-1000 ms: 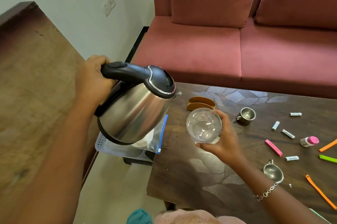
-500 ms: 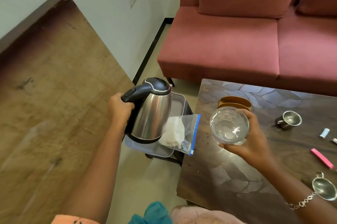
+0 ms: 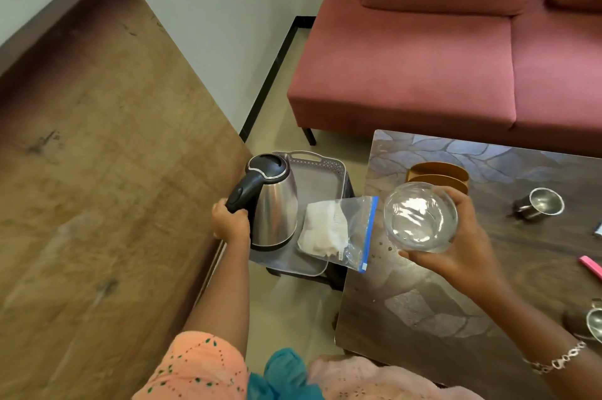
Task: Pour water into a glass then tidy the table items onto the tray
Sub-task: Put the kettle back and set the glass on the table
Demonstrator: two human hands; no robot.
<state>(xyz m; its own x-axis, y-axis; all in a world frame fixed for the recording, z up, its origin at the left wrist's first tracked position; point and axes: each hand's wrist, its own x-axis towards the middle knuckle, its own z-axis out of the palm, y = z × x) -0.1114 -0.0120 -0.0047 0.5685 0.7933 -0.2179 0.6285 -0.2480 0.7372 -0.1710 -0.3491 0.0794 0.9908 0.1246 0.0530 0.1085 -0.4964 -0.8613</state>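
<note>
Grip of left hand [image 3: 229, 225] on steel kettle [image 3: 277, 210], right hand [image 3: 456, 256] on round clear glass [image 3: 420, 217].

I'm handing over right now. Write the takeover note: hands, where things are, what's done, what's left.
Left hand grips the kettle by its handle; the kettle stands upright on the tray, beside the bag.
Right hand holds the glass, water in it, above the table.
Done: the pour, by the look of it.
Left: release the kettle, set the glass down, then move the cup, holder, pink stick and strainer from the table onto the tray.
</note>
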